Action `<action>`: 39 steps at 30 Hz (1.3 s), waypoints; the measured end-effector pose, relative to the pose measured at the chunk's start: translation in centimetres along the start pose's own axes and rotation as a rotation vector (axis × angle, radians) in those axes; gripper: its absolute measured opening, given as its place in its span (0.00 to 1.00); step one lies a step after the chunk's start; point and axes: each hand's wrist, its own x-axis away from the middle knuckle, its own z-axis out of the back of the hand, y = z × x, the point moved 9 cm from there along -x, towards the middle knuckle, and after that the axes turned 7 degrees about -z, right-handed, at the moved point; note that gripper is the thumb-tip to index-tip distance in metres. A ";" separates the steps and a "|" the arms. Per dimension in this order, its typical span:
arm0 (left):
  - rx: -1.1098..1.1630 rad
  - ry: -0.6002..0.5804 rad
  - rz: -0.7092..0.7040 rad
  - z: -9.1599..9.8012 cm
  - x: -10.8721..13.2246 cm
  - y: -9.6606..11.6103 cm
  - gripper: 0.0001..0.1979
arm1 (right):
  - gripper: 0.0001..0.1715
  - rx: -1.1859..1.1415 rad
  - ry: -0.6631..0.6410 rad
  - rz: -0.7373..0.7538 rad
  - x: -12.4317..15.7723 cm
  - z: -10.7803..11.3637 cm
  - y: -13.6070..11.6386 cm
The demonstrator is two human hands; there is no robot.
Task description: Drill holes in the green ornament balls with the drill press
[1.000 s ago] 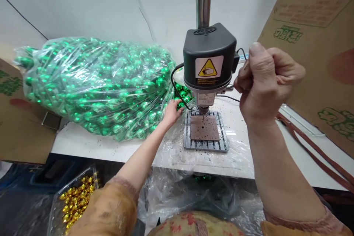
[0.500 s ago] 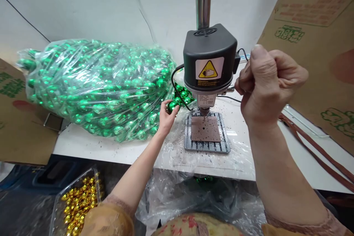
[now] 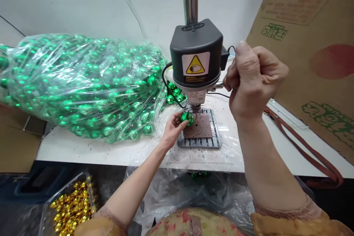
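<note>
A shiny green ball point(image 3: 187, 118) is held between the thumb and fingers of my left hand point(image 3: 174, 129), over the left edge of the brown board point(image 3: 203, 129). That board lies on the slotted metal base of a black drill press point(image 3: 196, 49). The drill's chuck is just above and right of the ball. Closed in a fist, my right hand point(image 3: 254, 81) is at the right of the drill head, by its metal lever point(image 3: 218, 85); what the fingers wrap round is hidden. More green balls point(image 3: 174, 95) lie behind, left of the drill.
A large clear bag of green balls point(image 3: 91, 84) fills the left of the white table point(image 3: 96, 153). Cardboard stands at both sides. A brown strap point(image 3: 301, 142) lies at the right. Gold balls point(image 3: 73, 206) sit in a clear container at lower left.
My left hand has brought the green ball rightward and down from beside the loose balls to the board. My right hand stays in a fist beside the drill. The view has shifted slightly right.
</note>
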 end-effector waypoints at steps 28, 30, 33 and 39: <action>-0.313 -0.176 -0.158 -4.3 0.3 -0.3 0.28 | 0.25 0.010 -0.019 0.000 0.2 -0.2 -0.7; -0.312 -0.173 -0.150 -4.2 0.4 -0.3 0.29 | 0.25 0.045 -0.023 -0.012 0.2 -0.2 -0.6; -0.336 -0.184 -0.166 -4.2 0.5 -0.1 0.29 | 0.27 0.069 -0.013 0.012 0.5 -0.1 -0.6; -0.340 -0.188 -0.186 -4.3 0.5 -0.2 0.28 | 0.27 0.025 0.087 0.084 2.1 0.9 -0.1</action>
